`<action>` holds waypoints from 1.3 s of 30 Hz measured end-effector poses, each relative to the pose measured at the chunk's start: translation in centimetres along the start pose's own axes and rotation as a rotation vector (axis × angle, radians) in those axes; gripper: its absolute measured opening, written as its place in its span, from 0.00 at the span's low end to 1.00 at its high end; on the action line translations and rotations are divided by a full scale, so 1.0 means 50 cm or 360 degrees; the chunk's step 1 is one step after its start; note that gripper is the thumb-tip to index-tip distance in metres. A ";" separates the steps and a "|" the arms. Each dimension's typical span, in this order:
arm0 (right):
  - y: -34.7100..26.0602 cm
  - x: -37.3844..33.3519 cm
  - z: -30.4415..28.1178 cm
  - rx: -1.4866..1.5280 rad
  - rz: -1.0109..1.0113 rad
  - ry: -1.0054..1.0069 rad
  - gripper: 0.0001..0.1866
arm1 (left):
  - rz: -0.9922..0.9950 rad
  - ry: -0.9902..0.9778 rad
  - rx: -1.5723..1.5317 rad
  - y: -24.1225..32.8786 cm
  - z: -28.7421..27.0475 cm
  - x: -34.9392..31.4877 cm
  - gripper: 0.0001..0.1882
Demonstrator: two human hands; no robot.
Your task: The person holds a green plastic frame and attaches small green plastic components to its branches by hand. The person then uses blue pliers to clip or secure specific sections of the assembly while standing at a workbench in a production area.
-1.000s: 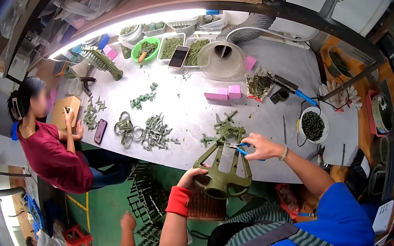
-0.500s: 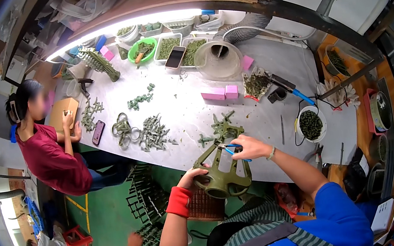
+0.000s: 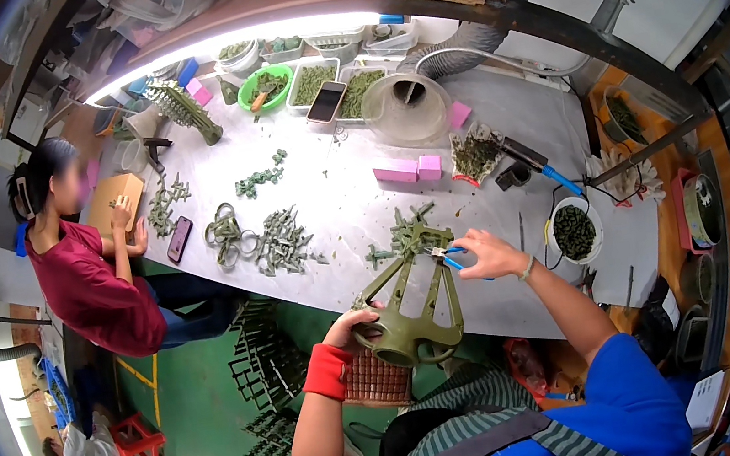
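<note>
My left hand (image 3: 352, 326), with a red wristband, grips an olive-green openwork piece (image 3: 407, 326) by its side. The piece has a round opened ring at the near end and long struts reaching toward the table edge. In my right hand (image 3: 490, 255) is a pair of blue-handled pliers (image 3: 450, 256), its jaws at the far end of the struts. Whether the jaws are closed on the piece is too small to tell. Just beyond, on the table, lies a cluster of green branched parts (image 3: 408, 227).
Piles of small green parts (image 3: 282, 242) and green rings (image 3: 225, 232) lie to the left. A white bowl of green pieces (image 3: 576, 231) stands at right. Pink blocks (image 3: 396, 170) sit mid-table. A co-worker in a maroon shirt (image 3: 91, 282) works at the left edge.
My right hand and the pliers have shifted a little to the right and away. The openwork piece has turned slightly in my left hand. Another person's forearm at the lower left has left the view.
</note>
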State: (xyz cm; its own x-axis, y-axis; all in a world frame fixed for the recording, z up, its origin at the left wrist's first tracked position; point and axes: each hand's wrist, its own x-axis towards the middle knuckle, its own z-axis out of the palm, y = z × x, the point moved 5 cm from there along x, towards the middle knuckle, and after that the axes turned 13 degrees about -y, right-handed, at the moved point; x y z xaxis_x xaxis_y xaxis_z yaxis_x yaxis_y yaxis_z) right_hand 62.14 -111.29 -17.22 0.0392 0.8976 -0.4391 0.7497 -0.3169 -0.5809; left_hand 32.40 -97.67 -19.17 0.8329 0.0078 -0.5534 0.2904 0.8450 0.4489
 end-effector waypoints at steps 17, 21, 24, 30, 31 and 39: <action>-0.024 0.031 -0.012 0.0024 -0.0168 -0.0097 0.35 | -0.0030 0.0062 0.0137 0.017 0.007 -0.032 0.19; -0.028 0.037 -0.013 0.0043 -0.0212 -0.0158 0.35 | -0.0032 0.0045 0.0137 0.021 0.010 -0.034 0.19; -0.032 0.040 -0.017 0.0025 -0.0281 -0.0115 0.37 | -0.0041 -0.0028 0.0116 0.025 0.015 -0.035 0.17; -0.041 0.054 0.006 -0.0085 -0.0310 -0.0291 0.41 | -0.0087 -0.0005 0.0138 0.033 0.022 -0.042 0.15; -0.045 0.058 0.015 -0.0024 -0.0298 -0.0301 0.40 | -0.0069 -0.0080 0.0109 0.035 0.027 -0.040 0.15; -0.037 0.064 0.070 0.0138 -0.0311 -0.0367 0.34 | -0.0140 0.0037 0.0261 0.023 0.011 -0.034 0.15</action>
State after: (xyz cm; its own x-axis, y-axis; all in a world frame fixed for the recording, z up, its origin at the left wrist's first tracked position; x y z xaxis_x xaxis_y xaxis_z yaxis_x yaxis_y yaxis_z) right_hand 58.57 -108.89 -19.94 -0.2583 0.8542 -0.4513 0.6688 -0.1790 -0.7216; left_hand 31.59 -96.99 -17.33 0.7904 -0.0484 -0.6107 0.4362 0.7444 0.5056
